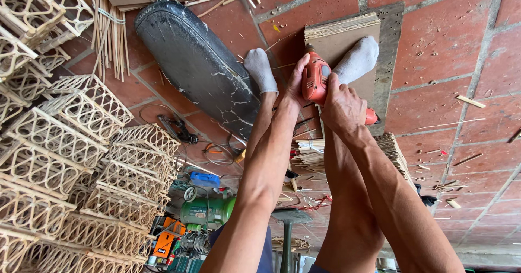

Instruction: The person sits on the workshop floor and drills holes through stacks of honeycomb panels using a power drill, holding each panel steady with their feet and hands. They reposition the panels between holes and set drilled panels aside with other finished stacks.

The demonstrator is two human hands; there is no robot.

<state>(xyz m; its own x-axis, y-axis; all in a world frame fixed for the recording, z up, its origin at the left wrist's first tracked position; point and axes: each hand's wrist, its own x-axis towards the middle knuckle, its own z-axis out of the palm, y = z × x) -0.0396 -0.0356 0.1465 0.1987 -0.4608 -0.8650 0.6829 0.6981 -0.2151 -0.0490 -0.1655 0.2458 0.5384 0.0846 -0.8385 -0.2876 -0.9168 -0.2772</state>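
Note:
An orange power drill [315, 80] is pressed down onto a stack of thin bamboo strips [339, 31] lying on the brick floor. My right hand [343, 107] grips the drill's handle from the near side. My left hand [296, 83] cups the drill's left side. My two feet in grey socks, the left foot [260, 69] and the right foot [358, 59], rest on either side of the drill, the right one on the strip stack.
Woven bamboo cages [70, 159] are stacked along the left. A black rubber tyre piece [195, 61] lies beside the left foot. More strip bundles [393, 148], a green motor [209, 210], pliers [179, 129] and wood scraps lie on the red brick floor [467, 45].

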